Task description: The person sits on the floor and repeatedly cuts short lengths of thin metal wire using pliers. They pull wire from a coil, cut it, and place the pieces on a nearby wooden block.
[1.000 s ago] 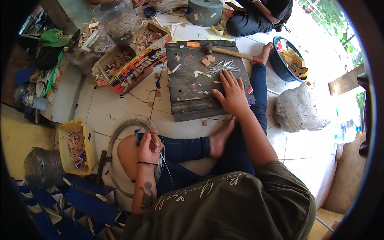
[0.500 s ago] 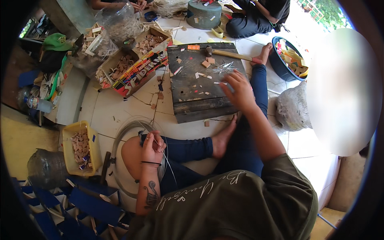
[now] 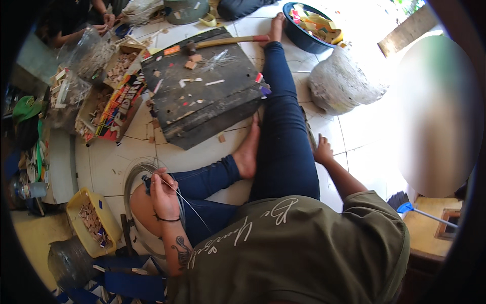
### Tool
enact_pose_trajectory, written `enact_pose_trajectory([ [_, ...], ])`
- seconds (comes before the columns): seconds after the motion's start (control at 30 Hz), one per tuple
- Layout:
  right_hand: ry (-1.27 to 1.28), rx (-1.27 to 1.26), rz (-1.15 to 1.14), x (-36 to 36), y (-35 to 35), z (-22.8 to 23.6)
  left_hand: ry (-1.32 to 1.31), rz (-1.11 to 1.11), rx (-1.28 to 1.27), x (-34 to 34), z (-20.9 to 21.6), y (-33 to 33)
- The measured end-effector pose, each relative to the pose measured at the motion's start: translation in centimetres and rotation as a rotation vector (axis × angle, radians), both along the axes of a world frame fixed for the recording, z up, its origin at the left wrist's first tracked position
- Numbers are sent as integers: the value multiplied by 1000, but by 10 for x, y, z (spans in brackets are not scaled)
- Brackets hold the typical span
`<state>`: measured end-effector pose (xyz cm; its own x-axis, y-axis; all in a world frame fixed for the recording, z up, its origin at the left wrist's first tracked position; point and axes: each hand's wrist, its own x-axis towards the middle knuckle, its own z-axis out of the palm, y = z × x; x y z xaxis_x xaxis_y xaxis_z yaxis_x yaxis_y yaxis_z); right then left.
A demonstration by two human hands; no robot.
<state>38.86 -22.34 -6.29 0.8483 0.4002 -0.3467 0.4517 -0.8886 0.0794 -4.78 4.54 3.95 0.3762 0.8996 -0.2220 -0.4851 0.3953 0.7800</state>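
I sit on a white tiled floor in blue jeans, one leg stretched out, the other folded. My left hand (image 3: 163, 193) rests on my left knee and pinches thin metal wires (image 3: 182, 196) that run back over my thigh. A coil of wire (image 3: 132, 175) lies on the floor by that knee. My right hand (image 3: 322, 150) is down on the tiles beside my right thigh, fingers spread, holding nothing. Ahead of my feet lies a dark work board (image 3: 202, 88) scattered with small wood chips, with a hammer (image 3: 223, 42) at its far edge.
Cardboard boxes of wood pieces (image 3: 109, 96) stand left of the board. A yellow tub (image 3: 91, 220) of chips sits at my left. A blue bowl (image 3: 311, 30) and a grey sack (image 3: 341, 81) are at the right. Another person's hands (image 3: 106, 20) work at the top left.
My right hand has left the work board and come back to the floor beside my right thigh. My head has turned, shifting the view. The left hand keeps hold of the wires.
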Motion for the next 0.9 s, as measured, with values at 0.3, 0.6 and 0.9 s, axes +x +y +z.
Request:
enact_pose_trajectory([
  [0.3,-11,119,64,1,10,-7,108,-163,67,43,48,-4],
  [0.6,1026,979,-738,6,7,59,220,-308,78,97,61,-19],
  [0.9,1219,1726,-230,-63,76,142,350,-400,183,125,64,-30],
])
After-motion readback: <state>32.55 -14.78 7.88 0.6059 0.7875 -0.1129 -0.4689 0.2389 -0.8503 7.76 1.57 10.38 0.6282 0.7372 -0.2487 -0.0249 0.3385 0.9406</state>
